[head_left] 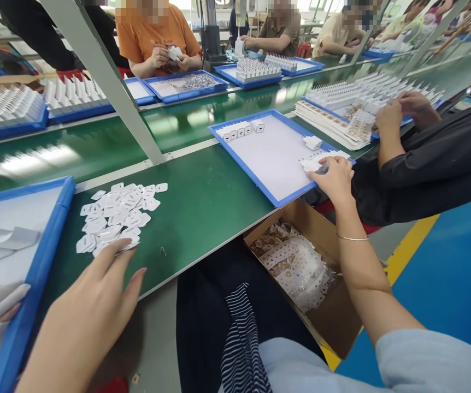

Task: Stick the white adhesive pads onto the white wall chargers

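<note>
At the near-right corner of the blue tray (260, 188), the right hand (334, 177) rests flat w/ fingers on white parts (313, 162) (actual grip can't be told). Left hand (92, 311) lies open, holding nothing, fingertips at the pile of white covers (116, 215) on the green table (202, 207).

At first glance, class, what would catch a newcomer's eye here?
The heap of small white plastic pieces on the green table, with the left hand reaching its near edge. Then the blue tray to the right, where the right hand rests on white parts. Below sits an open cardboard box.
</note>
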Motion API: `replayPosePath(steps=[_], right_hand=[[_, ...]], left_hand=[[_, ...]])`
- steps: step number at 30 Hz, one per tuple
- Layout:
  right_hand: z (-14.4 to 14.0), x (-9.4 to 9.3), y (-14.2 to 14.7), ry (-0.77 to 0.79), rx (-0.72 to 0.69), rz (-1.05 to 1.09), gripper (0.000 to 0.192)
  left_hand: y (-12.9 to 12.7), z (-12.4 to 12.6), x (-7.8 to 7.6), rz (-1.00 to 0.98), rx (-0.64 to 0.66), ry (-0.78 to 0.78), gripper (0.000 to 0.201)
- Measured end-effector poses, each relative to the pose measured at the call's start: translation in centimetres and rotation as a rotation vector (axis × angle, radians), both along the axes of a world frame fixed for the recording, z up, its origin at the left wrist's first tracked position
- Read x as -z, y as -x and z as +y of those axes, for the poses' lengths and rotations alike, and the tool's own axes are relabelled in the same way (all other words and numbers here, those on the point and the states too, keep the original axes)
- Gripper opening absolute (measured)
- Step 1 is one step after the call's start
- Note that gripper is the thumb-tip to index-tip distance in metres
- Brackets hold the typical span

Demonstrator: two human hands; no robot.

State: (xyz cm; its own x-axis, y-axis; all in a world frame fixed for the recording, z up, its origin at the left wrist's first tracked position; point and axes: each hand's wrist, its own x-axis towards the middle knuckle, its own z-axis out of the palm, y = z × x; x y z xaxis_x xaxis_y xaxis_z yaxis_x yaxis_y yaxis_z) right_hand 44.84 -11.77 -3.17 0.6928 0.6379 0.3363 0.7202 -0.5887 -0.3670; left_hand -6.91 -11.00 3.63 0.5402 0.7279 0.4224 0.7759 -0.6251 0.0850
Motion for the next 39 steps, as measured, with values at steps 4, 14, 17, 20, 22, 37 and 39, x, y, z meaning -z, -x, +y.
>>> replayPosePath(steps=[4,14,17,20,22,37,39], right_hand=[[0.6,0.0,-0.1,0.037,0.063,0.037,0.065],[-1.0,-2.7,8.6,-0.244,-0.319,0.136,0.072],[-2.5,-3.8,15.8,-0.224,-0.627,0.382,0.077],[-3.5,-4.4,22.4,-0.077,-0.874,0.549,0.071],[-4.0,-4.6,25.6,0.025,-1.018,0.637,0.068],[-2.1,-4.7,27.7,0.171,-1.224,1.205,0.027],[-1.6,-4.3,27.9,0.183,-1.223,1.312,0.026]], left_hand=[[-1.3,-1.4,1.7,0.101,0.076,-0.200,0.028],[-5.8,-2.7,3.4,-0.107,0.194,-0.197,0.037],[-6.8,-2.8,3.5,-0.133,0.191,-0.292,0.047],[-7.2,-2.6,4.1,-0.116,0.186,-0.328,0.056],[-7.0,-2.4,4.9,-0.114,0.189,-0.310,0.052],[-3.9,-3.6,6.5,-0.243,0.314,-0.373,0.028],[-3.8,-3.6,6.6,-0.229,0.322,-0.374,0.029]])
